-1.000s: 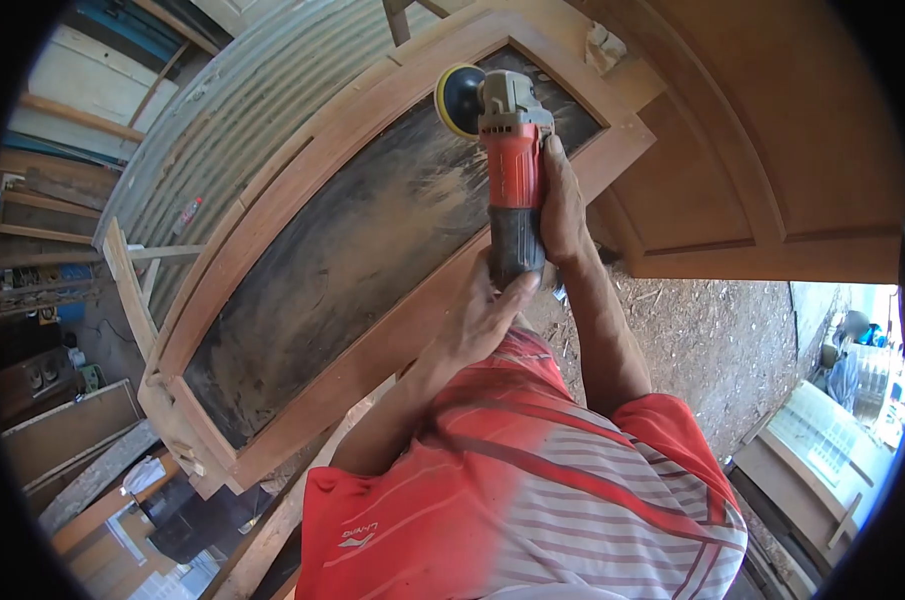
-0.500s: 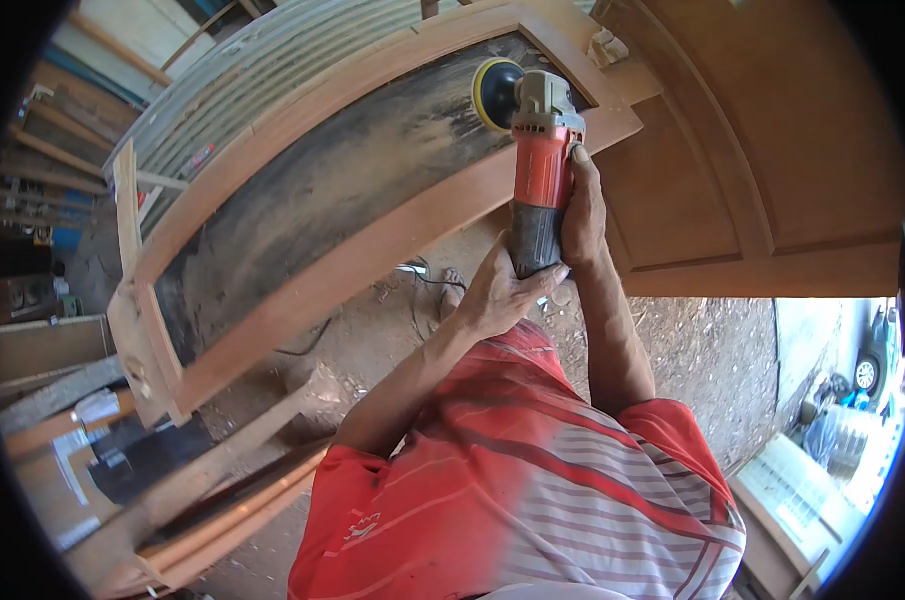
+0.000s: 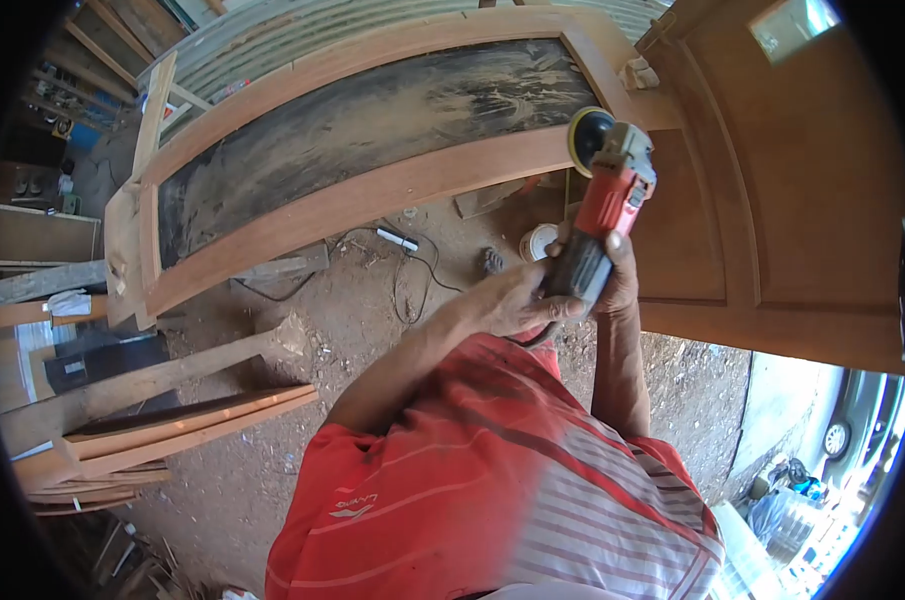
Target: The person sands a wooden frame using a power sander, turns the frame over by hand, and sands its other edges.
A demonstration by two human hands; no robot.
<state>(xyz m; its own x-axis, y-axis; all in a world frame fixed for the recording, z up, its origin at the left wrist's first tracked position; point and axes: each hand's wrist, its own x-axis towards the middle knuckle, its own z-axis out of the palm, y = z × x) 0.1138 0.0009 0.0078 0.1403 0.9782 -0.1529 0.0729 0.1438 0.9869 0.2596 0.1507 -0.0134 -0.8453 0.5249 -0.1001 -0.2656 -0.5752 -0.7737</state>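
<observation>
A red and black angle grinder (image 3: pixel 606 205) with a yellow-rimmed round backing pad (image 3: pixel 584 140) is held in both my hands. My left hand (image 3: pixel 532 298) wraps around the dark rear end of its body. My right hand (image 3: pixel 620 278) grips the same body from the right side, with the thumb along the casing. The pad appears over the right end of a wooden frame (image 3: pixel 392 205); whether it touches the wood I cannot tell. Inside the frame lies a dark panel (image 3: pixel 312 140) covered with pale dust.
A wooden panelled door (image 3: pixel 802 220) stands on the right. A cable and white power strip (image 3: pixel 397 239) lie on the dirt floor, near a white bucket (image 3: pixel 539 242). Stacked boards (image 3: pixel 192 425) are at the lower left; corrugated metal (image 3: pixel 372 25) is behind the frame.
The grinder has moved right and slightly down in view, tilting to the right. My view has shifted, showing more floor, the power strip and the bucket. Both hands still hold the tool.
</observation>
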